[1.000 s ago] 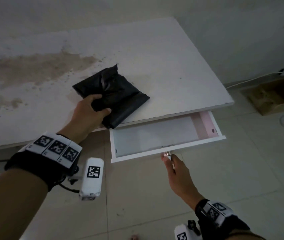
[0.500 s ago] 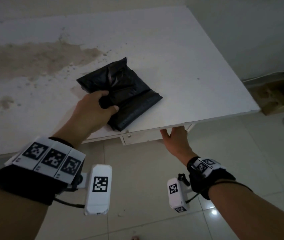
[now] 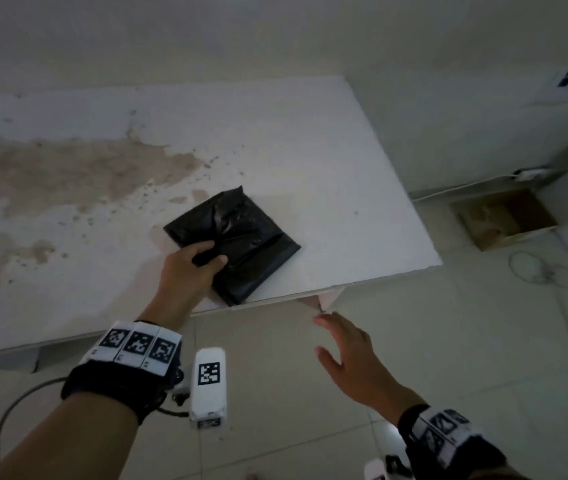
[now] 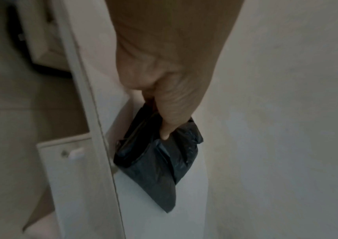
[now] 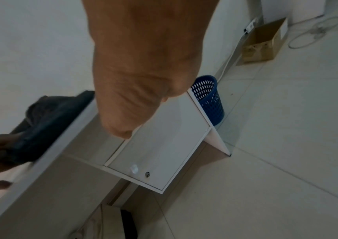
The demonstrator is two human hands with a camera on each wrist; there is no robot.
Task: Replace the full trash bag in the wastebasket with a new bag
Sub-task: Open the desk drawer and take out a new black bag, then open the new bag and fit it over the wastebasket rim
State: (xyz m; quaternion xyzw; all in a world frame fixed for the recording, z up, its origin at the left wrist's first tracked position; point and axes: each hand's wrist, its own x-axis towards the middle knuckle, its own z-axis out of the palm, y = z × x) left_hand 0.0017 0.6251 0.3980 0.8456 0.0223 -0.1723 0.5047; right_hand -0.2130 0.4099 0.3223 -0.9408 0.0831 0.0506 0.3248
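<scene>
- My left hand [image 3: 191,268] grips the folded black trash bag [image 3: 241,240] at its near corner, thumb on top and fingers curled round the edge.
- The bag lies flat on the white desk [image 3: 327,161], close to the front edge and toward the right end; one corner reaches almost to the edge.
- In the left wrist view the thumb [image 4: 172,113] presses down on the bag's crumpled plastic, and the bag's folded layers show at the side.
- My right hand [image 3: 348,358] hangs in the air below and in front of the desk's edge, fingers straight and spread, holding nothing. Its fingertips are near the desk's right front corner but not touching it.
- The drawer [image 5: 149,155] under the desk is pushed in, its white front showing a small knob [image 5: 134,169] and a keyhole beside it.
- A blue perforated wastebasket [image 5: 208,100] stands on the tiled floor beside the desk's end panel; I cannot tell from here whether it has a bag in it.
- The desk top carries a wide brown stain [image 3: 78,171] on its left part, well apart from the bag.
- An open cardboard box [image 3: 507,216] sits on the floor by the wall to the right, with a loop of white cable [image 3: 539,268] lying near it.
</scene>
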